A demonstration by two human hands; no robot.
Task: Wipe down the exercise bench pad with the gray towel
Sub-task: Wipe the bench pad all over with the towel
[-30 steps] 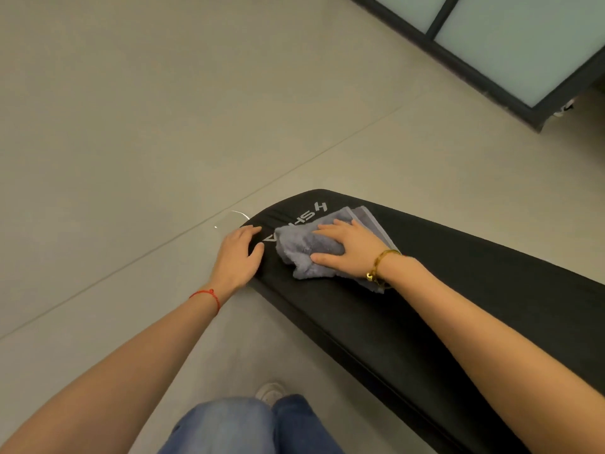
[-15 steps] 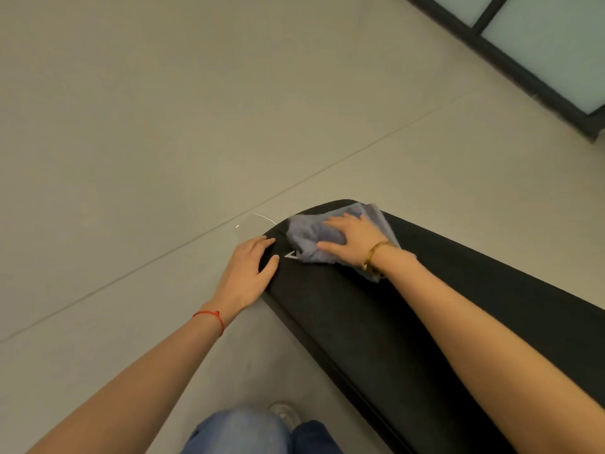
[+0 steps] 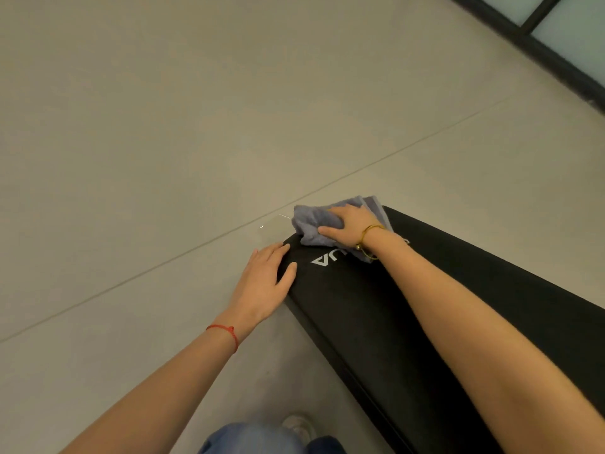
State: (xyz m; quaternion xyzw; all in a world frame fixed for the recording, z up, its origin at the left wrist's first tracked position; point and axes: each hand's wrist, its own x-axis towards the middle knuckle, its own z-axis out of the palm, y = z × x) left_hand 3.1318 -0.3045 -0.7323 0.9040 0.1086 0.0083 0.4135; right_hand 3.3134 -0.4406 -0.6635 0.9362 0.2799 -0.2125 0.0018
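Note:
The black exercise bench pad (image 3: 386, 322) runs from the centre to the lower right, with white lettering near its far end. A crumpled gray towel (image 3: 309, 222) lies at that far end, partly over the edge. My right hand (image 3: 347, 226) presses down on the towel and grips it, a gold bracelet at the wrist. My left hand (image 3: 265, 283) lies flat on the pad's left edge, fingers spread, thumb on top, a red string at the wrist.
A bare gray floor (image 3: 196, 126) with thin joint lines surrounds the bench. A dark-framed glass partition (image 3: 556, 34) crosses the top right corner. My jeans (image 3: 252, 439) and a shoe (image 3: 299, 424) show at the bottom edge.
My right hand has pushed the towel toward the far end of the pad, uncovering the lettering. My left hand stays on the pad's left edge. The camera has tilted.

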